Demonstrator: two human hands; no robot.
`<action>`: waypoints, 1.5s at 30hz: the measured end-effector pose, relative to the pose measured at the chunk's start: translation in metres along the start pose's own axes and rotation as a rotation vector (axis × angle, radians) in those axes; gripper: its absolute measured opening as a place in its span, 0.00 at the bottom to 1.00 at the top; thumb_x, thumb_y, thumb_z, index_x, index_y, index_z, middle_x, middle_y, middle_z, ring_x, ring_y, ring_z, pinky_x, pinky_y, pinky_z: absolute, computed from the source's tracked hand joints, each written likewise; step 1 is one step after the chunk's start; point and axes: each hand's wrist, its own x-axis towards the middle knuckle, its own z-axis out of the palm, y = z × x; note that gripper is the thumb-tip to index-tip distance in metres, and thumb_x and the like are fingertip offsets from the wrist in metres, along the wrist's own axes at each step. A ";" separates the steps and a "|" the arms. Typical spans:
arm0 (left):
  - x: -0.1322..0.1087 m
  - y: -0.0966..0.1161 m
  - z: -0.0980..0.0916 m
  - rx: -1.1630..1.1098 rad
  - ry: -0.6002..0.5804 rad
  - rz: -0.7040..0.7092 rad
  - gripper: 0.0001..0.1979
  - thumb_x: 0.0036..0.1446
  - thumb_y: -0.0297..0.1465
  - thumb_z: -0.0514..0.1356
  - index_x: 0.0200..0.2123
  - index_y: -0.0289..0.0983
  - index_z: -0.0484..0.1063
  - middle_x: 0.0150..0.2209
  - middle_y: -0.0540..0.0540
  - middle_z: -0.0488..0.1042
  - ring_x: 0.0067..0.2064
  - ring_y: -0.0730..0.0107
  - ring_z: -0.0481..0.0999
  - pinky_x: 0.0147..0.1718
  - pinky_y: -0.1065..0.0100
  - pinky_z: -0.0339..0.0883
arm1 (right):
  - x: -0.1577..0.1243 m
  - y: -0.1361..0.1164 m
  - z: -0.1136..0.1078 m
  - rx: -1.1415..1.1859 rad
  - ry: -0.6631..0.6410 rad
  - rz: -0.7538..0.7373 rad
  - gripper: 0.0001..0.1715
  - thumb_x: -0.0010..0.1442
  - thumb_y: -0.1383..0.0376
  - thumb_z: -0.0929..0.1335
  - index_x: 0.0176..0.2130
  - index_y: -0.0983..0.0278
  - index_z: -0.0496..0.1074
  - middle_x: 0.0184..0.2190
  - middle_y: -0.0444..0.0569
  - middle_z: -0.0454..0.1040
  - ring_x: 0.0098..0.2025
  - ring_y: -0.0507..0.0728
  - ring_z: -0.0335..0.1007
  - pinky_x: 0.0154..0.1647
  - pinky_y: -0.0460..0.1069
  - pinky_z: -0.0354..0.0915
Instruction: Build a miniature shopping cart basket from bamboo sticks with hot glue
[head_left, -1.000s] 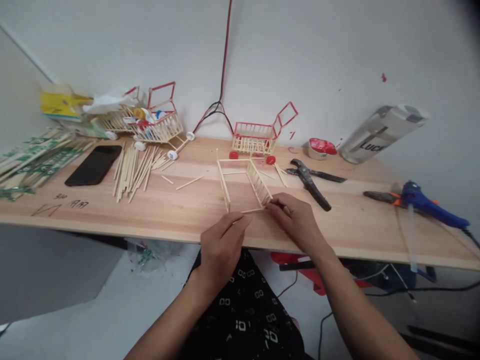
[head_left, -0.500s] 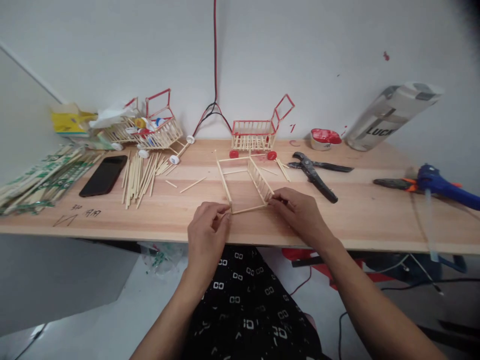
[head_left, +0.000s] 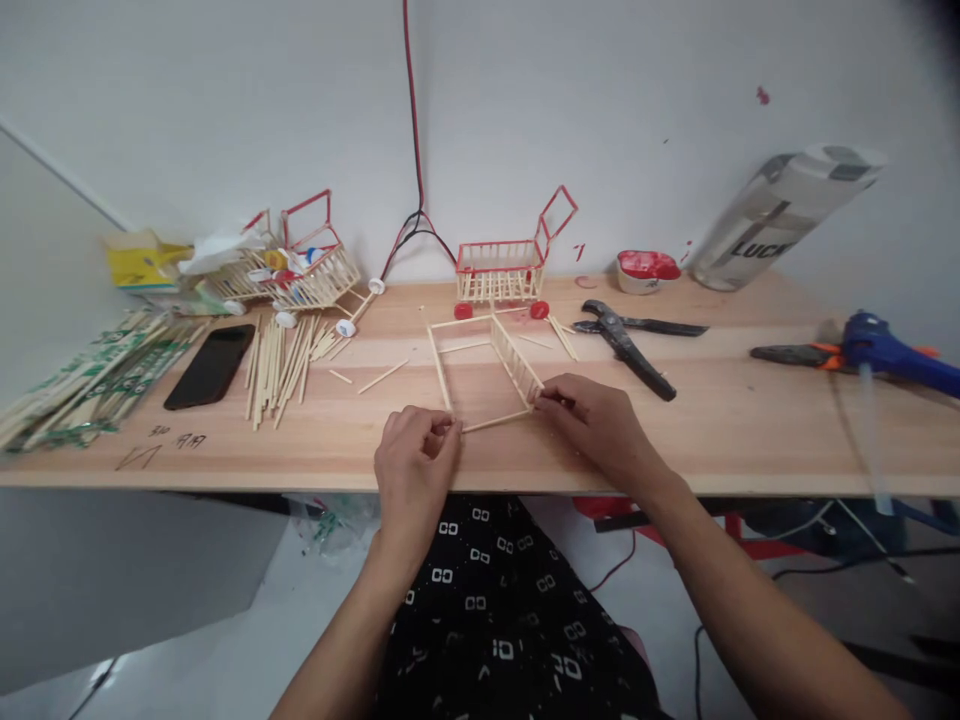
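Though cluttered, wooden table, white wall

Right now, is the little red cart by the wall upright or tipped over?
Upright: the red cart rests on its red wheels on the table, handle pointing up.

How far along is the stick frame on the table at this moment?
Done: the stick frame has a rectangular outline and one slatted side. In hand: left hand and right hand pinch the ends of its near stick. Left, judging by the red cart behind: probably more sides, wheels, paint.
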 end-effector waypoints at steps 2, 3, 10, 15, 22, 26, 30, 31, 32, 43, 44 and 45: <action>0.000 -0.001 -0.003 0.001 -0.009 -0.003 0.04 0.57 0.28 0.62 0.29 0.38 0.73 0.29 0.50 0.73 0.33 0.70 0.68 0.33 0.67 0.61 | 0.000 -0.001 0.000 -0.004 -0.001 -0.001 0.06 0.62 0.65 0.66 0.34 0.61 0.72 0.31 0.45 0.75 0.32 0.53 0.69 0.35 0.48 0.61; 0.000 -0.002 -0.004 0.002 -0.014 -0.004 0.04 0.57 0.28 0.62 0.29 0.38 0.73 0.29 0.50 0.73 0.33 0.70 0.68 0.33 0.67 0.61 | 0.000 -0.001 -0.001 -0.007 -0.004 0.000 0.06 0.62 0.65 0.65 0.34 0.61 0.72 0.30 0.45 0.75 0.32 0.53 0.69 0.35 0.48 0.61; -0.002 -0.004 -0.006 0.000 -0.029 0.015 0.05 0.58 0.28 0.61 0.29 0.39 0.72 0.29 0.50 0.73 0.33 0.69 0.67 0.33 0.65 0.61 | -0.001 -0.002 -0.001 -0.013 -0.018 0.001 0.07 0.63 0.64 0.65 0.35 0.61 0.72 0.31 0.45 0.75 0.33 0.53 0.69 0.35 0.48 0.61; -0.001 -0.005 -0.007 -0.005 -0.048 0.001 0.05 0.58 0.27 0.61 0.29 0.39 0.72 0.29 0.49 0.73 0.34 0.68 0.68 0.33 0.65 0.61 | -0.001 -0.001 0.001 -0.045 -0.021 -0.007 0.06 0.63 0.64 0.65 0.34 0.61 0.71 0.31 0.45 0.75 0.32 0.53 0.69 0.34 0.48 0.61; 0.000 -0.006 -0.007 0.028 -0.058 0.026 0.05 0.58 0.28 0.61 0.29 0.39 0.71 0.29 0.49 0.72 0.34 0.68 0.68 0.33 0.66 0.61 | 0.000 -0.003 0.001 -0.089 -0.018 -0.024 0.07 0.63 0.63 0.65 0.35 0.61 0.71 0.30 0.46 0.75 0.31 0.54 0.70 0.32 0.48 0.61; 0.000 -0.007 -0.007 0.031 -0.067 0.026 0.05 0.58 0.28 0.60 0.29 0.39 0.71 0.29 0.49 0.73 0.34 0.68 0.68 0.32 0.66 0.61 | -0.001 -0.002 0.001 -0.097 -0.013 -0.045 0.06 0.62 0.64 0.64 0.35 0.61 0.71 0.30 0.47 0.75 0.32 0.55 0.70 0.32 0.49 0.62; 0.000 -0.008 -0.008 0.022 -0.061 0.040 0.05 0.58 0.27 0.60 0.29 0.39 0.71 0.29 0.49 0.73 0.34 0.67 0.69 0.32 0.66 0.62 | -0.002 0.000 0.002 -0.093 -0.024 -0.062 0.06 0.63 0.65 0.64 0.35 0.61 0.71 0.32 0.47 0.75 0.35 0.56 0.71 0.35 0.50 0.64; 0.000 -0.008 -0.008 0.022 -0.056 0.045 0.05 0.58 0.27 0.60 0.29 0.39 0.72 0.29 0.49 0.73 0.34 0.67 0.69 0.32 0.66 0.62 | -0.002 0.001 0.002 -0.089 -0.031 -0.064 0.06 0.63 0.65 0.64 0.35 0.61 0.71 0.32 0.47 0.75 0.36 0.56 0.71 0.37 0.50 0.64; 0.000 -0.008 -0.009 0.022 -0.055 0.046 0.04 0.58 0.27 0.60 0.29 0.39 0.72 0.29 0.49 0.73 0.34 0.67 0.69 0.32 0.66 0.63 | -0.003 0.001 0.002 -0.085 -0.040 -0.061 0.06 0.63 0.65 0.64 0.36 0.61 0.71 0.33 0.47 0.75 0.37 0.56 0.71 0.38 0.50 0.64; -0.003 -0.015 -0.016 0.007 -0.073 0.021 0.01 0.58 0.29 0.62 0.35 0.40 0.73 0.32 0.49 0.74 0.37 0.67 0.71 0.36 0.65 0.66 | -0.017 0.014 -0.027 -0.258 0.056 -0.055 0.09 0.64 0.63 0.63 0.38 0.61 0.73 0.36 0.49 0.78 0.39 0.58 0.73 0.39 0.52 0.66; -0.004 -0.016 -0.018 0.011 -0.070 0.025 0.02 0.58 0.29 0.61 0.35 0.40 0.73 0.32 0.49 0.74 0.37 0.67 0.71 0.36 0.65 0.66 | -0.021 0.018 -0.035 -0.285 0.101 -0.049 0.10 0.64 0.62 0.64 0.38 0.61 0.73 0.36 0.49 0.78 0.38 0.58 0.73 0.37 0.51 0.65; -0.006 -0.017 -0.021 0.010 -0.064 0.031 0.02 0.59 0.29 0.61 0.35 0.40 0.73 0.32 0.49 0.74 0.37 0.67 0.71 0.36 0.66 0.66 | -0.025 0.022 -0.044 -0.316 0.156 -0.037 0.10 0.64 0.61 0.64 0.38 0.61 0.73 0.35 0.49 0.78 0.37 0.58 0.73 0.36 0.51 0.65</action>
